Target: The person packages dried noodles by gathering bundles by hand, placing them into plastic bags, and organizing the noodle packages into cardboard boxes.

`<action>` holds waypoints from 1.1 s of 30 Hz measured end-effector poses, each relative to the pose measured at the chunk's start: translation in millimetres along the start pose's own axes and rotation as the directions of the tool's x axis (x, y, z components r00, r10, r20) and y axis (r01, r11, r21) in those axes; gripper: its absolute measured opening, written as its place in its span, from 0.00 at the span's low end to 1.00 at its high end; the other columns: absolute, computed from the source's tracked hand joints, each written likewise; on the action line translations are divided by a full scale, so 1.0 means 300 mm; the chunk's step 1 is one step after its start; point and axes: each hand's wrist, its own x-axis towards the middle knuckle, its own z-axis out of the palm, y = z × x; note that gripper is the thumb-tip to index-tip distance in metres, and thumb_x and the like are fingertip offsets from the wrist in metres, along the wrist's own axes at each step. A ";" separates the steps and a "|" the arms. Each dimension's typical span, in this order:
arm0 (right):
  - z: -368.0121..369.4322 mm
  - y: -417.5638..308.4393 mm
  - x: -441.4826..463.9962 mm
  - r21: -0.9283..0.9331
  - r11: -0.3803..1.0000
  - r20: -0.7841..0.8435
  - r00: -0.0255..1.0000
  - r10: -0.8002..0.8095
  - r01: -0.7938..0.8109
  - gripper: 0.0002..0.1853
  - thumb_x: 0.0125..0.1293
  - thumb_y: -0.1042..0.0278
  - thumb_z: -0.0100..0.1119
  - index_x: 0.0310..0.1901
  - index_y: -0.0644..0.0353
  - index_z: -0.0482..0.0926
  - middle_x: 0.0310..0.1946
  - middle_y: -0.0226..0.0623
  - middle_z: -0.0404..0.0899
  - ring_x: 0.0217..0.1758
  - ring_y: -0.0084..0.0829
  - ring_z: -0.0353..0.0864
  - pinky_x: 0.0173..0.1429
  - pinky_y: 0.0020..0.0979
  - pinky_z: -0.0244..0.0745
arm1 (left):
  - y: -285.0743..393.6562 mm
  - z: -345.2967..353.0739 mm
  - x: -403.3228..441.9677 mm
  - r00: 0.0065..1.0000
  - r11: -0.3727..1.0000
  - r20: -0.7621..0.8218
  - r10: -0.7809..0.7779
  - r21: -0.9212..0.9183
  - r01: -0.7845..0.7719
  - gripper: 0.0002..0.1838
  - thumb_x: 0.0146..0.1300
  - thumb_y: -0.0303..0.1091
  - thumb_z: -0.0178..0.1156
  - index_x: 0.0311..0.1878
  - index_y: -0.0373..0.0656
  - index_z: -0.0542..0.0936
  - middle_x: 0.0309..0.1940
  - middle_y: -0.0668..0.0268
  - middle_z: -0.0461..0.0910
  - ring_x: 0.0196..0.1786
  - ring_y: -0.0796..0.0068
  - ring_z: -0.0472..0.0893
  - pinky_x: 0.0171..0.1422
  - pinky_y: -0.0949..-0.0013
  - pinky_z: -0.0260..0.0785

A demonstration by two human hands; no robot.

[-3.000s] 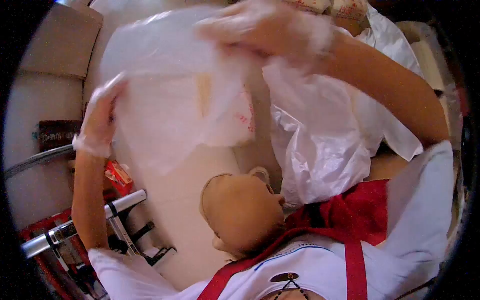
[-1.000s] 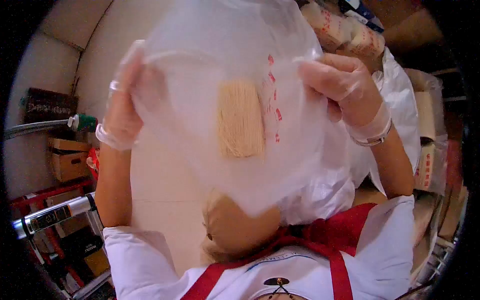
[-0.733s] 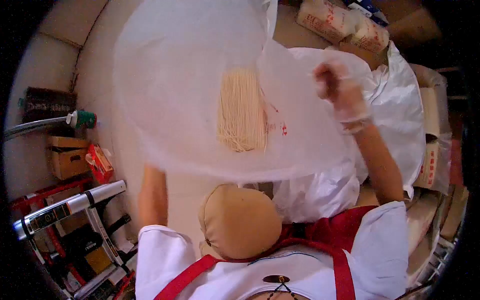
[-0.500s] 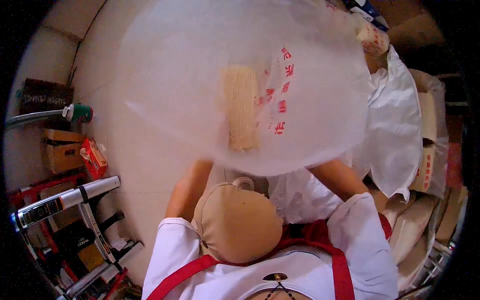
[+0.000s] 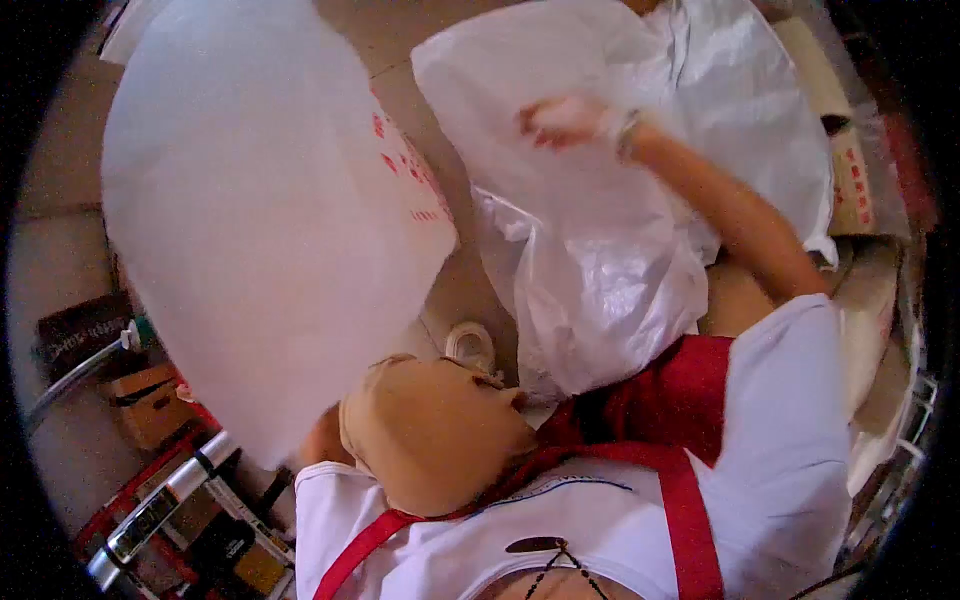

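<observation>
A large translucent plastic bag (image 5: pixel 260 220) with red printed characters spreads across the left side. My left forearm (image 5: pixel 325 440) reaches behind its lower edge, so the left hand and its fingers are hidden. My right hand (image 5: pixel 568 122), blurred by motion and with a band at the wrist, is over a white woven plastic sack (image 5: pixel 590 230) on the right. Whether it touches the sack, and how its fingers are set, I cannot make out.
My tan-covered knee (image 5: pixel 440 435) and a pale shoe (image 5: pixel 470 345) are in the lower middle. A metal ladder-like frame (image 5: pixel 160 510) and a cardboard box (image 5: pixel 155 410) stand at lower left. Packages with red print (image 5: pixel 853 185) line the right.
The translucent bag has swung left and now hangs more upright; the bundle of thin dried noodles seen through it is hidden. My right hand has left its edge and moved up over the white sack.
</observation>
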 end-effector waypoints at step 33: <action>-0.876 0.589 -0.688 -0.515 0.434 -0.773 0.181 -0.608 -0.739 0.26 0.57 0.50 0.47 0.54 0.58 0.67 0.53 0.37 0.68 0.55 0.39 0.68 0.59 0.41 0.59 | 0.140 1.150 0.314 0.971 0.565 0.029 -0.237 0.817 0.113 0.42 0.47 0.60 0.55 0.61 0.44 0.58 0.57 0.62 0.62 0.56 0.67 0.64 0.50 0.62 0.61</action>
